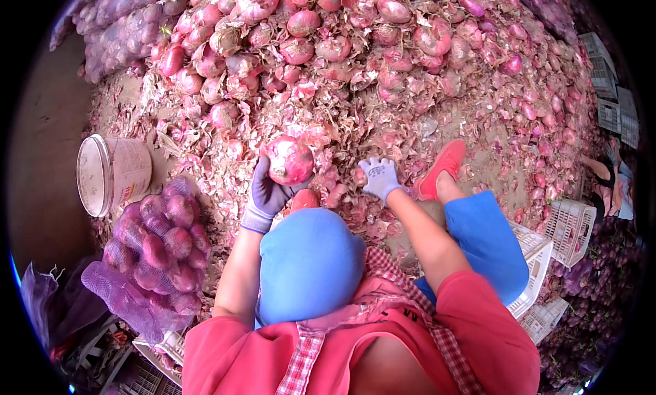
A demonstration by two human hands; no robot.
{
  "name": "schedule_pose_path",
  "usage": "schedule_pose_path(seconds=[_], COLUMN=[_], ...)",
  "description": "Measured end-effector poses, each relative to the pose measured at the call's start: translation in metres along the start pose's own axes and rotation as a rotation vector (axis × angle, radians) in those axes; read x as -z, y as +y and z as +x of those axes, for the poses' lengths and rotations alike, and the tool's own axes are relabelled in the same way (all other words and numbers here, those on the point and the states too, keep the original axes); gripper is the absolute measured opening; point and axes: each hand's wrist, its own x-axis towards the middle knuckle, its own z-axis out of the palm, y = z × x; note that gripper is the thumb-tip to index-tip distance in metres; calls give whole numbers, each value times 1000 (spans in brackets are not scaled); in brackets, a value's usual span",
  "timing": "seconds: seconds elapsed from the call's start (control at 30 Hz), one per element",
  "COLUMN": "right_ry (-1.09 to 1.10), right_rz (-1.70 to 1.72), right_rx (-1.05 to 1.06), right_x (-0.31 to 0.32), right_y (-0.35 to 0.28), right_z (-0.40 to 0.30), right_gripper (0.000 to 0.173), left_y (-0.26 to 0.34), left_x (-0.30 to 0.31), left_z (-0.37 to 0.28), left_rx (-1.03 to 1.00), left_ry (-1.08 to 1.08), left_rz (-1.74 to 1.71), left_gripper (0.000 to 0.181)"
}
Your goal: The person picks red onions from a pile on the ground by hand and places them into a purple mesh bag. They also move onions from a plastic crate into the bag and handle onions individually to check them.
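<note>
My left hand (269, 194), in a grey-purple knit glove, cups a large red onion (290, 160) from its left side and from below. The onion is above my left knee, and some of its outer skin looks loose and ragged. My right hand (380, 178), in a light grey glove, is lower, palm down, over the litter of onion skins (328, 138). At its fingertips a small reddish onion or piece of one (360, 177) shows. Whether those fingers grip it is hidden by the back of the hand.
A heap of red onions (302, 23) rises ahead. To the left stand a lidded white plastic bucket (125, 169) and a purple mesh bag of onions (159, 246). Filled mesh sacks (123, 36) are stacked far left. Plastic crates (569, 231) and another person (612, 179) are at right.
</note>
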Motion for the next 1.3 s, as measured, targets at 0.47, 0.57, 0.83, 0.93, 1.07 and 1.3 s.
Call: schedule_pose_path(seconds=[0.47, 0.57, 0.83, 0.93, 1.07, 1.3], right_ry=[313, 356, 610, 681, 537, 580], right_rz=[1135, 1299, 1868, 2451, 2279, 1548], right_rx=[-356, -359, -341, 64, 262, 270], right_x=[-2, 2, 6, 12, 56, 72], right_y=[-22, -18, -18, -11, -11, -37], right_z=[-57, -69, -52, -55, -69, -70], right_gripper=[76, 79, 87, 68, 61, 81], left_y=[-132, -258, -276, -159, -1, -30], left_x=[-295, -366, -358, -277, -167, -77], left_z=[97, 36, 58, 146, 130, 47], left_rx=[384, 363, 307, -115, 225, 356], left_ry=[-496, -1143, -962, -919, -392, -21], left_rz=[856, 1306, 1528, 1925, 1844, 1174], left_gripper=[53, 55, 62, 59, 51, 71])
